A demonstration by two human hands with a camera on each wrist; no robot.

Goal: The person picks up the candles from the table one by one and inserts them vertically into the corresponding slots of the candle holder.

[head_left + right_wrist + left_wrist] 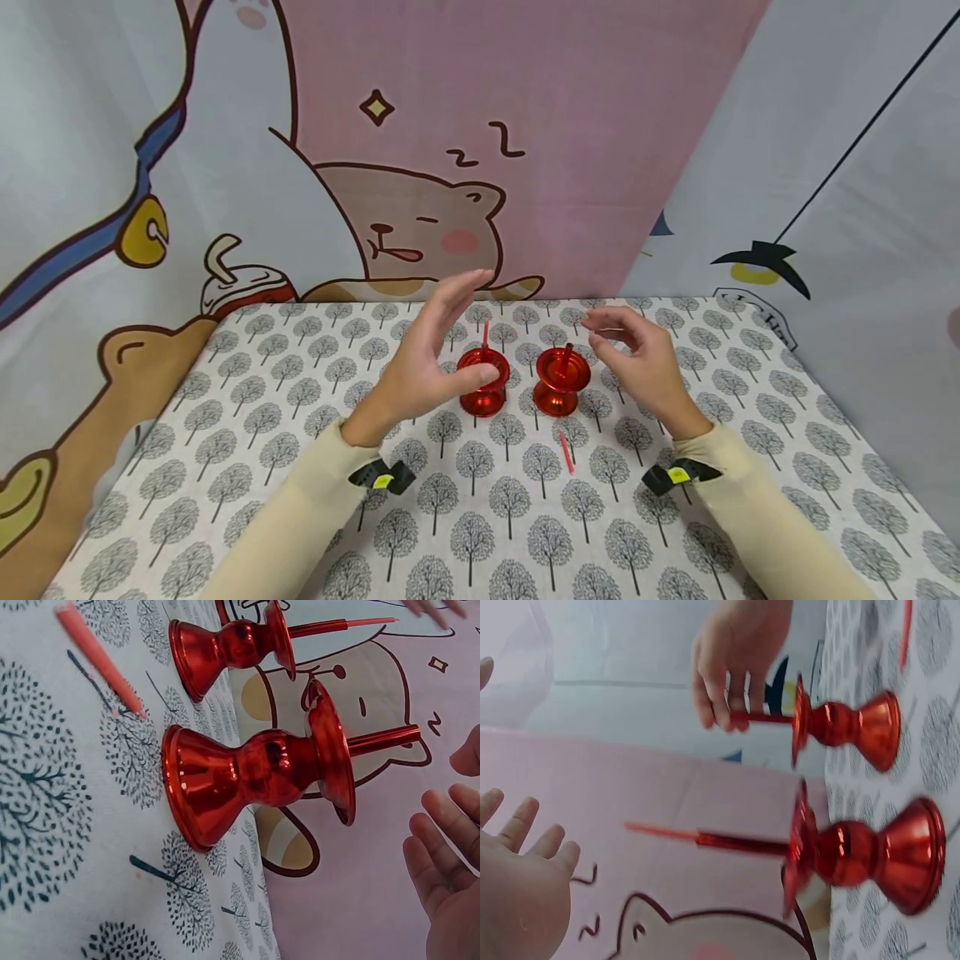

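A: What's in the holders?
B: L holder (483,402): pink stick (485,334) upright in its tube. R holder (557,402): just its tube (386,740) shows. 2nd stick (566,452) lies on tabletop (262,517), nr R holder
A: Grips?
B: L grip (418,371): fingers straight, thumb apart, holding nothing, nr L holder. R grip (647,358): fingers loosely bent, holding nothing, beside R holder

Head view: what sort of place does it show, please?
Probably an indoor tabletop booth: a cartoon-printed backdrop closes off the back and both sides, and a tree-print tablecloth bears two red candlesticks.
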